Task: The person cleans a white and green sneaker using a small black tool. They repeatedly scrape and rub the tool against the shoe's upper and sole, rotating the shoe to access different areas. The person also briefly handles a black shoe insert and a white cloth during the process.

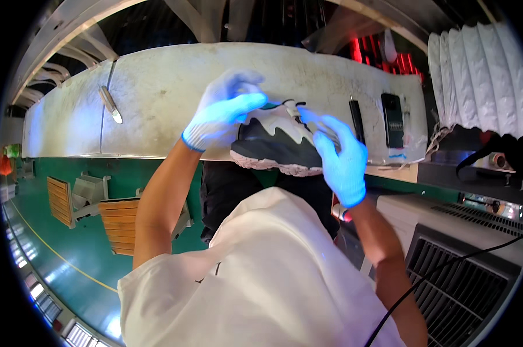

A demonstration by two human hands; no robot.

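Head view: shoe sits at the near edge of the white bench, sole down, toe toward the person's left. Left hand, gloved, curled over the toe end, fingers closed on the upper. Right hand, gloved, at the heel side, fingers pinching near the laces. Looks light; soft upper, stiffer sole, so best held by sole or heel. Dark phone and pen lie to the right, apart.
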